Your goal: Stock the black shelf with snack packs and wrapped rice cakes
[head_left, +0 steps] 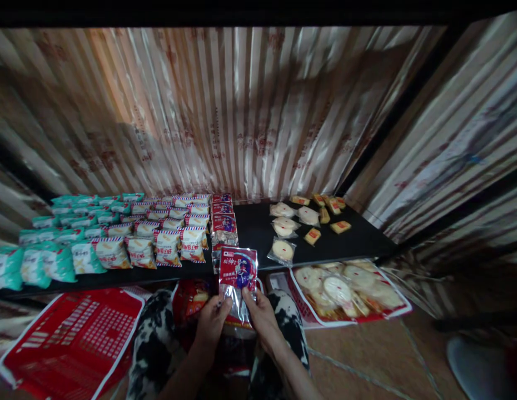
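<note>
Between my two hands is a red and silver snack packet [237, 278] with a purple figure printed on it, held upright in front of the shelf edge. My left hand [212, 319] pinches its lower left side with the thumb on the front. On the lower right side, my right hand [262, 316] grips it the same way. Just behind it on the black shelf stands a column of similar red packets [224, 223]. To their left are rows of white snack bags [167, 247] with striped tops, then teal and white bags [60, 264].
Round pale wafers in clear wrap [282, 250] and small yellow packets [312, 236] lie on the shelf's right part. Below, a red basket [75, 333] stands at left and another basket [325, 323] full of round wafers at right. Striped curtain [258, 111] hangs behind.
</note>
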`<action>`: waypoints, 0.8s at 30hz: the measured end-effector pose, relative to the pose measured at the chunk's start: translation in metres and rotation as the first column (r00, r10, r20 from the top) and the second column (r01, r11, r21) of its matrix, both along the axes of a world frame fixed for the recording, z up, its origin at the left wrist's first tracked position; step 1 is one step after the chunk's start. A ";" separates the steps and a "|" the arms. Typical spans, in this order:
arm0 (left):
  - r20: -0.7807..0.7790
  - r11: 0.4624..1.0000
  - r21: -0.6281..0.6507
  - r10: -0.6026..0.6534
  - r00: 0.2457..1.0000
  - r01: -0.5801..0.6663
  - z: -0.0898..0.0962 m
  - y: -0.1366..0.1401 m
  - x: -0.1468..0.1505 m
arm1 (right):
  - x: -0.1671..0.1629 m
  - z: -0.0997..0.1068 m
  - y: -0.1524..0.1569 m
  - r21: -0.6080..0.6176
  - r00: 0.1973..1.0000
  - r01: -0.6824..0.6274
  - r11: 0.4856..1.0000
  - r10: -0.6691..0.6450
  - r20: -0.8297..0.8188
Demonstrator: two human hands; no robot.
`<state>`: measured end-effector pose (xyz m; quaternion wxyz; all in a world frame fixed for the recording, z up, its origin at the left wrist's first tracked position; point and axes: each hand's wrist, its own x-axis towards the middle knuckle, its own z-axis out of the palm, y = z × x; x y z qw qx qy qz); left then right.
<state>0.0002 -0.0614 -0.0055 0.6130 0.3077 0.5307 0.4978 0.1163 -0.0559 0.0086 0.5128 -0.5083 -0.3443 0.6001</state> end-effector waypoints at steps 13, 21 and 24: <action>-0.278 0.990 0.005 -0.133 0.951 0.140 -0.005 0.003 0.032 | 0.044 -0.016 -0.004 -0.084 0.863 0.117 0.990 -0.059 0.502; -0.181 0.991 0.076 -0.098 0.979 0.113 -0.006 0.023 0.041 | 0.055 -0.018 0.012 -0.014 0.911 0.196 0.980 -0.177 0.372; -0.191 0.987 0.119 -0.080 0.978 0.104 -0.002 0.038 0.037 | 0.053 -0.015 0.027 0.005 0.899 0.215 0.977 -0.200 0.389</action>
